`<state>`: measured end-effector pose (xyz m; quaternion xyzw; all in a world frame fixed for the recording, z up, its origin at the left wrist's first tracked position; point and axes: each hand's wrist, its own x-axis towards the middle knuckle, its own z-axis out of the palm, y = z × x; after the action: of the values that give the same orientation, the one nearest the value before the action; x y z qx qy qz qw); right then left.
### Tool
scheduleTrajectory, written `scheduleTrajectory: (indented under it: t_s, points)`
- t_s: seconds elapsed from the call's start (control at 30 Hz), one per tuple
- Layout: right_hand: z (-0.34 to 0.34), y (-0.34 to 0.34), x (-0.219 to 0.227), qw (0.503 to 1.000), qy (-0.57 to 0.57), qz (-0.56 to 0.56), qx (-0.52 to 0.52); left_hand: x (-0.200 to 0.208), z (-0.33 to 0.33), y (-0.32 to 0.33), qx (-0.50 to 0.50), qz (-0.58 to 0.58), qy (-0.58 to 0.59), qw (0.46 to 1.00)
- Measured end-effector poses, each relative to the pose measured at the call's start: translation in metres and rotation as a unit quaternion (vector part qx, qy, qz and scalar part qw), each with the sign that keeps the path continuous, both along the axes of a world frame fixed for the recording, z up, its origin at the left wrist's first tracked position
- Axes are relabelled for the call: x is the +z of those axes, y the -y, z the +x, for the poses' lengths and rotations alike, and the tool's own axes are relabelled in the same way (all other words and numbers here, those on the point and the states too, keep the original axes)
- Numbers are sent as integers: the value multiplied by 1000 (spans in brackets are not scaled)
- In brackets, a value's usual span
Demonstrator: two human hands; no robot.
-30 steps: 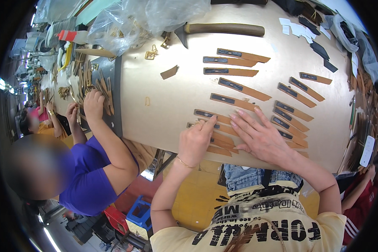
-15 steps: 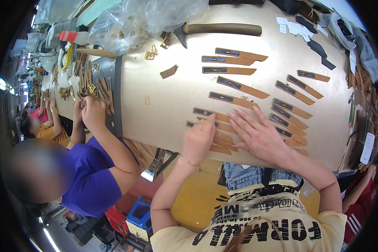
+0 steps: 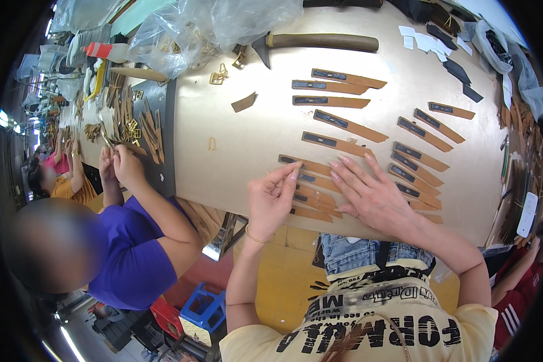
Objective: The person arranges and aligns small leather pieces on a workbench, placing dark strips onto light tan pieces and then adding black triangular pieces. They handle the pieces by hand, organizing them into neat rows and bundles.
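My right hand (image 3: pixel 374 196) lies flat with its fingers spread, resting over the tails of several brown leather strips near the front edge of the table. Beside it, my left hand (image 3: pixel 271 196) is closed in a pinch over the dark left ends of those strips. Whatever is between its fingertips, if anything, cannot be made out. The fingertips meet close to one leather strip (image 3: pixel 308 164), whose slotted dark patch shows just beyond them. Under the pinch, another leather strip (image 3: pixel 317 181) is partly hidden by both hands.
More patched leather strips (image 3: pixel 338 140) spread up the table, with another group (image 3: pixel 419 155) to the right. A hammer (image 3: pixel 323 41), gold buckles (image 3: pixel 218 75) and clear plastic bags (image 3: pixel 181 36) lie at the back. On the left, a co-worker in purple (image 3: pixel 139 253) handles a tool beside more strips.
My left hand has shifted left and turned, uncovering more of the strips' dark patches. My right hand stays flat in place. The co-worker's hands have moved slightly.
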<state>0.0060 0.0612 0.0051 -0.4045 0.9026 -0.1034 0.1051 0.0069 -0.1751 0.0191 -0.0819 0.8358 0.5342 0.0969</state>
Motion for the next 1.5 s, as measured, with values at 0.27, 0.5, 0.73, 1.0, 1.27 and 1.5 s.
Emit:
scheduleTrajectory:
  t_s: [0.27,0.5,0.73,1.0,1.27,1.5]
  points:
    - [0,-1,-2,1000,14,-16,-8,-7,12,-6,-40,-221,-154,962]
    - [1,-1,-1,1000,19,-4,-7,-26,20,-4,-128,-353,-215,901]
    - [0,1,3,1000,21,-5,-10,-22,23,-13,-232,-526,-208,791]
    - [-1,1,3,1000,18,-12,-10,-19,24,-17,-236,-481,-200,821]
    - [0,0,4,1000,21,-16,-13,-10,10,-9,-127,-270,-169,939]
    - [-1,0,2,999,28,-26,-11,-19,8,-14,-169,-361,-227,889]
